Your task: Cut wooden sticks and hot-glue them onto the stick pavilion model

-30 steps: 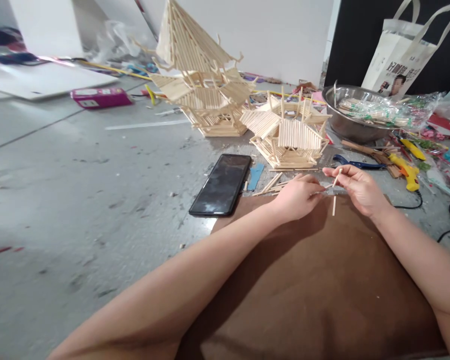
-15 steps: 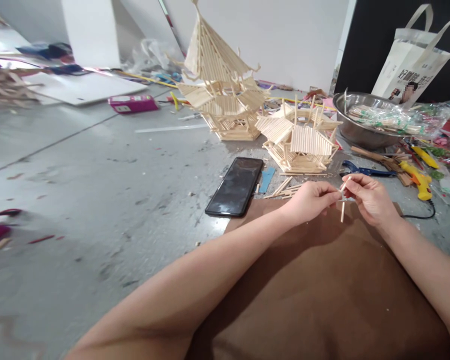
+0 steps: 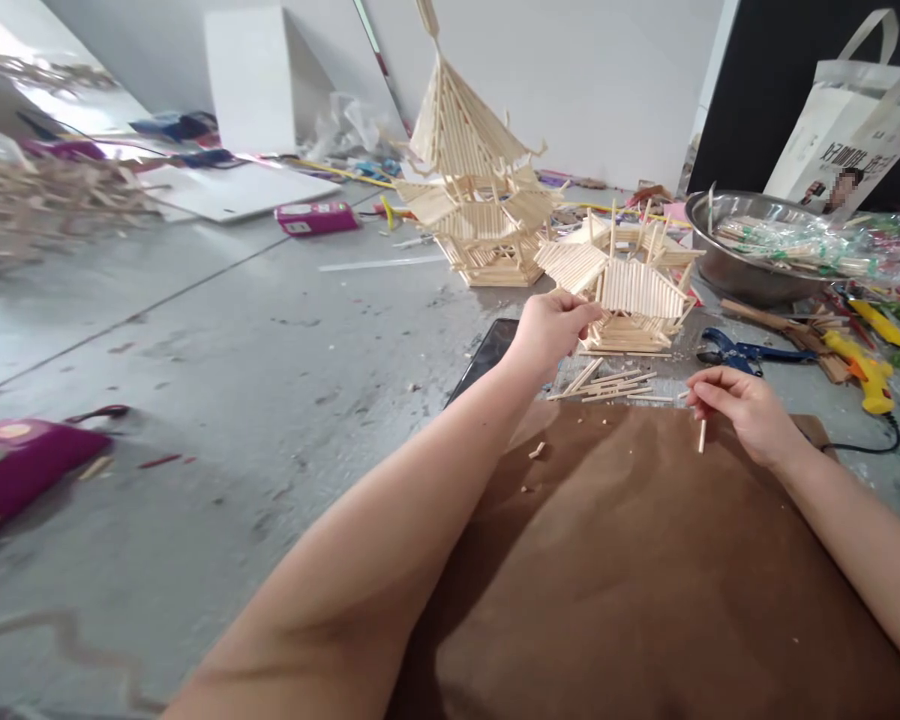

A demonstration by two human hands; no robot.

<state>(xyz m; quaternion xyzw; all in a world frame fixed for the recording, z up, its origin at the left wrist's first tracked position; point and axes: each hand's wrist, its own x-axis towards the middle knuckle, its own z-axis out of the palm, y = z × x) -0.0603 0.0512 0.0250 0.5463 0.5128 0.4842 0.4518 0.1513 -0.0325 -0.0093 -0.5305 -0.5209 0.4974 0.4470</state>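
Observation:
My left hand [image 3: 551, 328] is raised over the floor, fingers curled, touching the edge of a small roofed model built of wooden sticks [image 3: 630, 295]. Whether it grips the model I cannot make out. My right hand [image 3: 742, 410] pinches a short wooden stick [image 3: 702, 436] that hangs down over a brown board [image 3: 645, 570]. Loose sticks [image 3: 607, 382] lie between the hands at the board's far edge. A black phone [image 3: 487, 355] lies partly hidden behind my left wrist.
A taller stick pagoda [image 3: 472, 190] stands behind the small model. A steel bowl [image 3: 750, 265] with bagged sticks, blue pliers [image 3: 742, 352] and a yellow glue gun [image 3: 866, 370] lie right. A white tote bag [image 3: 847, 140], pink boxes [image 3: 319, 217] and a magenta object [image 3: 15, 465] sit around.
My left hand has let go of the stick and risen forward to the small stick model. The right hand keeps the stick and lowered slightly. The camera has swung left.

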